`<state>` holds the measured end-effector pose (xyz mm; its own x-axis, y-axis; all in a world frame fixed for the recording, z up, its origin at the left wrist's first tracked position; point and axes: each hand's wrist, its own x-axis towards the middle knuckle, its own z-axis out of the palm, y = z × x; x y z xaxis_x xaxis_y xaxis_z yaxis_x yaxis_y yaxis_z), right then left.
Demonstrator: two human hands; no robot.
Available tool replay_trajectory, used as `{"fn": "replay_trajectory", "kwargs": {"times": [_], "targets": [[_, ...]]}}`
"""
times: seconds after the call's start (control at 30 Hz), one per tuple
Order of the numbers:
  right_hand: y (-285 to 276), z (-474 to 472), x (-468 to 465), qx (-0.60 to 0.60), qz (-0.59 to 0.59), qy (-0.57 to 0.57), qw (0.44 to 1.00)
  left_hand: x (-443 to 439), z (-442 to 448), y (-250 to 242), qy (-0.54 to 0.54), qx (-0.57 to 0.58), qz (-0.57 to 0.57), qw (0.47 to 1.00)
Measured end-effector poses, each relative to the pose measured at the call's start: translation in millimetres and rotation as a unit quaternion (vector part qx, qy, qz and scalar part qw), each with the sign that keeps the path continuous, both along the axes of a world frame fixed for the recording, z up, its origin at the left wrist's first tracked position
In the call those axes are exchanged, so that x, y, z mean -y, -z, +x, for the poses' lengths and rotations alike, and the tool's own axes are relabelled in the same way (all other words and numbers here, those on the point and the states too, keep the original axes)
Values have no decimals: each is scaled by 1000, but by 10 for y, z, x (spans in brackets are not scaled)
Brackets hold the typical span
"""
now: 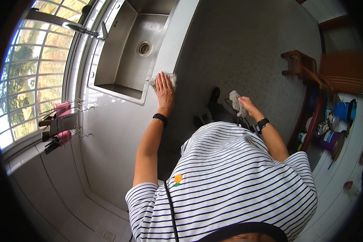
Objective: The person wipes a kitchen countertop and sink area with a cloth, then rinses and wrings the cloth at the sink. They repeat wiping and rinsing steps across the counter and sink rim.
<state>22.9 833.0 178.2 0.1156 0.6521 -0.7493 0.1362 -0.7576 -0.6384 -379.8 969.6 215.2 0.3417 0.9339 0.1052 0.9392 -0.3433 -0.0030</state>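
My left hand [164,92] lies palm down, fingers together, over a light patterned cloth [173,81]. It presses the cloth against the front strip of the white countertop [109,130], beside the near corner of the sink. Part of the cloth is hidden under the palm. My right hand [250,106] grips a crumpled grey-white cloth [236,102] in front of my body, above the floor. A stainless steel sink [121,66] is set into the counter, with a round drain [144,48] in its bottom.
A chrome faucet [84,29] stands by the barred window [39,60]. A wire rack with knives [62,124] hangs at the left. At the right are a wooden stool [299,65] and a shelf rail [313,121] with several containers, including a purple one [332,141]. My shoe [215,93] is below.
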Motion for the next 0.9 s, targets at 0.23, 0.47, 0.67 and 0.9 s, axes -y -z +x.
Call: {"fn": "replay_trajectory", "kwargs": {"times": [0.23,0.47,0.67,0.9], "targets": [[288,91,-267,6,-45,65,997,-1385,532,161,37,10,1,999],[266,152,-732,-2,-73,83,994,-2428,891,427,38,24,4,999],[384,367,-875,27,-43,93,994,-3193,1263,533,41,28,15,999],[350,558,-649,66,-45,86,993,-3621,1435,607,-5,-34,7,999]]}}
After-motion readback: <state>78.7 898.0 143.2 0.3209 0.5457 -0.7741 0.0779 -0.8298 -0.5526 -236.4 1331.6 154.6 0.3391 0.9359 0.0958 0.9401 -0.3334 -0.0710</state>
